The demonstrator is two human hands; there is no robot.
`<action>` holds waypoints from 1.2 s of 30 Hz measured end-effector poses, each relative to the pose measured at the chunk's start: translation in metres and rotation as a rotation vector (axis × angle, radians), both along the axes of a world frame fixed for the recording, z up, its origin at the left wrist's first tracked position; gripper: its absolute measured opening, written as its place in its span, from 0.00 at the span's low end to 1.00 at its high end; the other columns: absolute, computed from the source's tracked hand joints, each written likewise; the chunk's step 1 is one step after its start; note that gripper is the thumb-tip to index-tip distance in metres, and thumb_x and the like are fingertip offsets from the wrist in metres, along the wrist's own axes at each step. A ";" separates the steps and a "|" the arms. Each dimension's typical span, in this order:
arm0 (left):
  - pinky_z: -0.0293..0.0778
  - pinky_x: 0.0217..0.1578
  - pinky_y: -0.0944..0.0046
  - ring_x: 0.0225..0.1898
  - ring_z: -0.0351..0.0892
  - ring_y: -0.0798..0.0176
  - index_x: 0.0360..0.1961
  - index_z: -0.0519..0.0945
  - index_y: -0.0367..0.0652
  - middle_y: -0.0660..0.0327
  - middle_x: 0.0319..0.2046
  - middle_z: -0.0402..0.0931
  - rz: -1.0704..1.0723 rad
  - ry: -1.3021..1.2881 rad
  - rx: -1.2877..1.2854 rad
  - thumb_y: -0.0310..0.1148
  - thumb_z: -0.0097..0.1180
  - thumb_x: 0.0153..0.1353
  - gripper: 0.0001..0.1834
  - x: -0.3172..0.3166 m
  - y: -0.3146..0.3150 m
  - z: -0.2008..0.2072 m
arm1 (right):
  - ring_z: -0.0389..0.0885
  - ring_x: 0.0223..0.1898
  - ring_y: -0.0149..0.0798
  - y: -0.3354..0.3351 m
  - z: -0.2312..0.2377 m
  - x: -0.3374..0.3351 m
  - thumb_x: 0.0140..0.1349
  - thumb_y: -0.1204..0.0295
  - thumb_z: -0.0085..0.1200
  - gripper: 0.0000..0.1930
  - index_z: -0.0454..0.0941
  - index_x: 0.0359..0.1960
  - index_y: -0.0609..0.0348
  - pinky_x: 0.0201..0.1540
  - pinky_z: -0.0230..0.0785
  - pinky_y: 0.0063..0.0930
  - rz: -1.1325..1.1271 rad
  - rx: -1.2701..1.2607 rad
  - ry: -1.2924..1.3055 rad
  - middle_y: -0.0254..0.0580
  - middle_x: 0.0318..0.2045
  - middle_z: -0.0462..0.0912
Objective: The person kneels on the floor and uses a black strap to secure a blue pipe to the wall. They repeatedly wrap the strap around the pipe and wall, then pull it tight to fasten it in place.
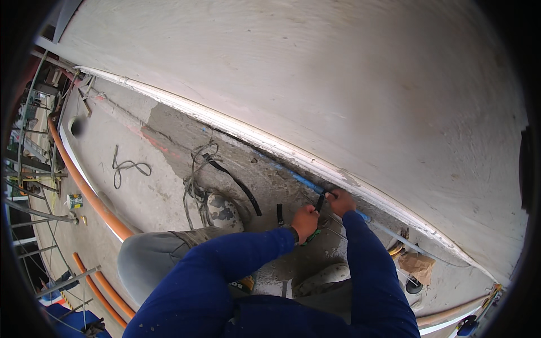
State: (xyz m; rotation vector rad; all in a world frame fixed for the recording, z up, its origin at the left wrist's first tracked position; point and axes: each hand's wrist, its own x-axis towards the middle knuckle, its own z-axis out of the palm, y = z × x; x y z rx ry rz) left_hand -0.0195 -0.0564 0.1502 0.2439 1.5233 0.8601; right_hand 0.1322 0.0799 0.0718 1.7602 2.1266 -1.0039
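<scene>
My left hand (pixel 305 221) is closed on a short black strip (pixel 320 203) that reaches up to a blue pipe (pixel 306 182). The pipe runs along the foot of a pale wall. Just to the right, my right hand (pixel 341 202) is closed at the pipe, its fingertips on the upper end of the same strip. Part of a green thing (pixel 311 237) shows beneath my left hand; its kind is hidden. On the concrete, left of my hands, lie a long black strip (pixel 239 185) and a shorter black piece (pixel 279 214).
Tangled grey rope (pixel 194 186) lies beside my boot (pixel 225 212). A crumpled brown paper bag (pixel 417 267) is at the right, by a yellow ring-shaped thing (pixel 397 249). Orange pipe (pixel 90 183) edges the slab at left, with scaffolding and a small tub (pixel 74 201) beyond.
</scene>
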 end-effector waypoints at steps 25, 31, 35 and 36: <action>0.71 0.34 0.65 0.30 0.75 0.70 0.38 0.79 0.41 0.64 0.29 0.79 -0.279 -0.104 0.143 0.31 0.50 0.74 0.08 -0.044 0.056 -0.021 | 0.85 0.57 0.58 0.002 0.023 -0.013 0.66 0.42 0.58 0.27 0.88 0.55 0.47 0.62 0.75 0.50 -0.012 -0.044 -0.079 0.52 0.53 0.88; 0.71 0.35 0.64 0.29 0.78 0.68 0.37 0.79 0.41 0.63 0.25 0.79 -0.231 -0.167 0.127 0.30 0.50 0.75 0.09 -0.046 0.073 -0.010 | 0.85 0.58 0.58 0.000 0.024 -0.012 0.67 0.44 0.58 0.26 0.87 0.57 0.45 0.63 0.75 0.51 -0.012 -0.042 -0.076 0.52 0.54 0.88; 0.73 0.36 0.61 0.29 0.79 0.67 0.34 0.79 0.40 0.61 0.26 0.81 -0.238 -0.076 0.193 0.29 0.50 0.75 0.10 -0.039 0.082 -0.021 | 0.85 0.58 0.57 0.001 0.009 -0.001 0.66 0.42 0.58 0.26 0.88 0.55 0.45 0.63 0.75 0.50 -0.030 -0.041 -0.039 0.52 0.53 0.89; 0.74 0.38 0.60 0.30 0.80 0.66 0.34 0.79 0.39 0.61 0.27 0.82 -0.266 -0.049 0.225 0.29 0.50 0.75 0.11 -0.040 0.084 -0.023 | 0.86 0.57 0.57 0.000 0.012 -0.002 0.66 0.42 0.58 0.26 0.88 0.55 0.45 0.63 0.75 0.50 -0.034 -0.038 -0.030 0.52 0.53 0.89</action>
